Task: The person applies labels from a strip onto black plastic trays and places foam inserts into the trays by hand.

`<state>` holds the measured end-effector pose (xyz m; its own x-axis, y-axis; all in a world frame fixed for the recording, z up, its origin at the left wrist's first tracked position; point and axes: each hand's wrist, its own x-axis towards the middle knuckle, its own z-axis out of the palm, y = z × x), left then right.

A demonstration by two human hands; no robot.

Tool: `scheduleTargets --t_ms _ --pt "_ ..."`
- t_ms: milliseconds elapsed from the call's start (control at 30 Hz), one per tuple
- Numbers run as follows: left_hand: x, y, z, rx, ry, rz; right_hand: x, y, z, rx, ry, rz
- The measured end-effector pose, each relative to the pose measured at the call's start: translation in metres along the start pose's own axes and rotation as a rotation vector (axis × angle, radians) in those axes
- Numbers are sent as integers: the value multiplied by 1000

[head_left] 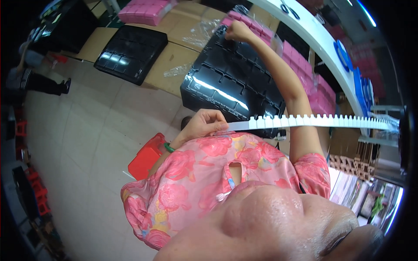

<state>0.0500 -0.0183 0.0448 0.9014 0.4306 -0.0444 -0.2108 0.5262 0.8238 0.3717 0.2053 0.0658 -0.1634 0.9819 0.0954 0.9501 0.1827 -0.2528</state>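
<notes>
My left hand, a green bangle at its wrist, is near my chest with thumb and fingers pinched together. Between them is the plain end of a long white toothed strip, which stretches away to the right rim of the view. A large black moulded plastic piece with a glossy ridged top lies in front of me. My right arm reaches over it, and my right hand is closed at its far edge, beside pink wrapped packs. Whatever those curled fingers hold is hidden.
Another black plastic piece lies on cardboard to the left, with crumpled clear film nearby. Scissors rest on a white table; blue rolls are at its edge. A red stool stands left. Another person is far left.
</notes>
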Motion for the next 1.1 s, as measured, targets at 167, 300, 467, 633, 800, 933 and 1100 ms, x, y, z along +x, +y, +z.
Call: scheduleTargets --t_ms 167,300,467,633,800,933,1100 --pt "-8 -9 10 5 8 -4 -16 13 -8 372 9 234" --pt "-12 -10 7 0 8 12 1 -2 -3 97 66 267" --pt "-8 -15 3 47 29 -7 22 -14 7 -146 105 391" --pt "-7 -15 -6 34 75 22 36 -4 24 -214 87 182" --pt "-9 -20 -10 -16 68 31 14 10 21 253 129 234" --pt "-8 -17 -6 -5 49 1 27 17 33 148 211 270" --pt "-14 -15 -2 14 92 -1 47 1 35 10 165 449"
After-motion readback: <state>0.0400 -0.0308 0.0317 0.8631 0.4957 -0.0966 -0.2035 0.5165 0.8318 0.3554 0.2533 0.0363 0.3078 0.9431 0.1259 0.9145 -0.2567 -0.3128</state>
